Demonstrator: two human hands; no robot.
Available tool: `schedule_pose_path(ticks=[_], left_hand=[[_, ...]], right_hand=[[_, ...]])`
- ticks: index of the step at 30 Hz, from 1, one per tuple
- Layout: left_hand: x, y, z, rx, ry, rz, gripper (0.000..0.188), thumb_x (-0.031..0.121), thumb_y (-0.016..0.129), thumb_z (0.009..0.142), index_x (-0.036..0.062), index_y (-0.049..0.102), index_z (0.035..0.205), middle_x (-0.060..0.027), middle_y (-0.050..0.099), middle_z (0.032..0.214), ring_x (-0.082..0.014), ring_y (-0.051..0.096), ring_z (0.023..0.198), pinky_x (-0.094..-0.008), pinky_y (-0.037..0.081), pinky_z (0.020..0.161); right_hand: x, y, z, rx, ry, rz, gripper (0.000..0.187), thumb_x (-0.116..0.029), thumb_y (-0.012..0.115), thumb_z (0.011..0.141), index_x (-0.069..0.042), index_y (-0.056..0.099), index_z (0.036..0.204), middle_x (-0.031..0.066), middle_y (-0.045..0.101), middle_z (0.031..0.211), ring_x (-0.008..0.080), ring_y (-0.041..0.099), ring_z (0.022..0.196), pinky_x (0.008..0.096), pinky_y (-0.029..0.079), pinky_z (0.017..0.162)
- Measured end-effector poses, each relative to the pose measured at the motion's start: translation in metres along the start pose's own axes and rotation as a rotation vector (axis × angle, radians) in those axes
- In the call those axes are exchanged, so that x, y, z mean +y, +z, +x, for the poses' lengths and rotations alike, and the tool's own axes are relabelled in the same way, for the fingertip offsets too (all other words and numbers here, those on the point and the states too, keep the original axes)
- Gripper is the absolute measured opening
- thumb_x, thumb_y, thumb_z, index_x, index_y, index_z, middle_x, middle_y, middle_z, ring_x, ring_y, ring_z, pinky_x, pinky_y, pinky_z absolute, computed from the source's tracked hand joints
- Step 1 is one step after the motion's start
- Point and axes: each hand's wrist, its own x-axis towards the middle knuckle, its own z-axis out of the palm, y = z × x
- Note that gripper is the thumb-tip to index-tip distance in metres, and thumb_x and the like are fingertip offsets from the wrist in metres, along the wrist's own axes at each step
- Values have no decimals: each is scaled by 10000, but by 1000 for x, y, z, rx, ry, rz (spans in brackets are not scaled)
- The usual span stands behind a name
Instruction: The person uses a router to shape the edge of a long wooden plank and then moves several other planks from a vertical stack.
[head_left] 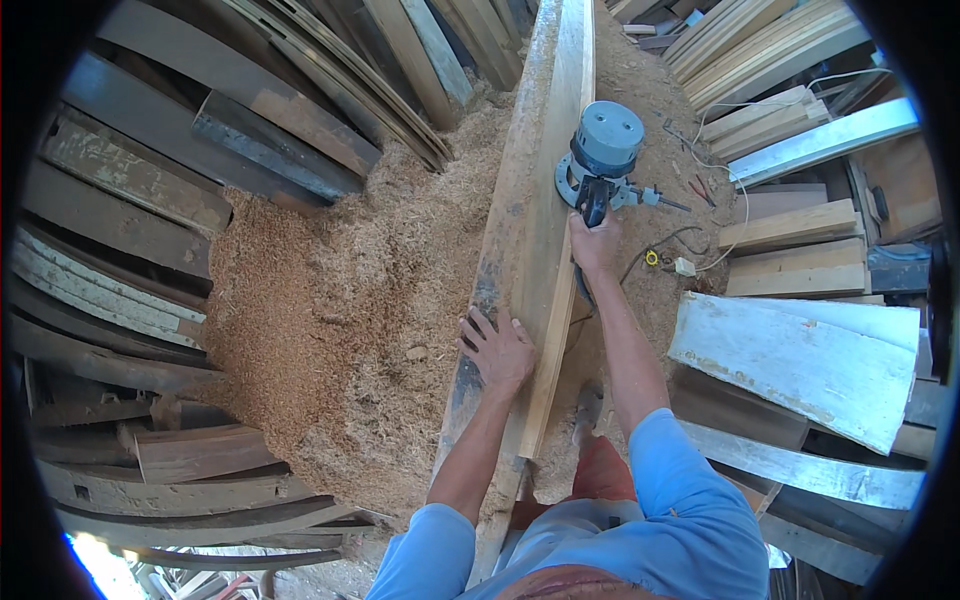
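Note:
My right hand [597, 243] is wrapped round the black handle of a router [608, 140] with a round blue-grey motor housing. The router's base rests at the right edge of a long wooden plank [545, 250], and a guide rod sticks out to its right. On the plank's lower part my left hand [500, 352] lies flat, fingers spread and pointing away from me. Beneath the plank runs a worn, stained beam [490, 270]. The router's bit is hidden from this view.
Wood shavings [340, 320] are heaped left of the beam. Stacked old boards [130, 210] line the left side. To the right lie a power cord with a white socket [685, 267], red-handled pliers [703, 190], cut lumber [795, 225] and a white-painted board [800, 355].

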Motion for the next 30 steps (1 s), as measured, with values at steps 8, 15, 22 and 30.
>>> schedule_pose_path(ticks=[8, 15, 22, 30], left_hand=[[0, 0, 1, -29, -19, -2, 460, 349, 403, 1032, 106, 494, 1413, -303, 241, 1594, -541, 170, 1471, -711, 152, 1151], [-1, 1, 1, -29, -12, -2, 460, 344, 395, 1035, 102, 490, 1415, -308, 231, 1595, -548, 159, 1471, -705, 142, 1155], [1, -2, 2, -42, -14, 28, 492, 348, 375, 1039, 103, 473, 1454, -312, 245, 1588, -536, 206, 1459, -697, 160, 1149], [2, -5, 2, -55, -22, 33, 496, 342, 379, 1036, 106, 467, 1462, -315, 239, 1587, -550, 205, 1452, -702, 164, 1143]], right_hand=[[-8, 2, 14, -30, 0, 11, 282, -120, 690, 776, -33, 638, 1039, 75, 631, 766, 199, 623, 706, 361, 510, 724], [1, 9, 27, -13, -19, 24, 254, -121, 694, 771, -37, 646, 1005, 81, 651, 770, 206, 646, 724, 369, 515, 728], [13, 16, 46, -5, 15, 11, 220, -124, 702, 770, -42, 655, 968, 85, 674, 790, 215, 666, 732, 369, 523, 728], [15, 23, 64, -25, 42, 22, 223, -126, 704, 772, -33, 651, 968, 80, 672, 796, 204, 663, 749, 363, 523, 744]])
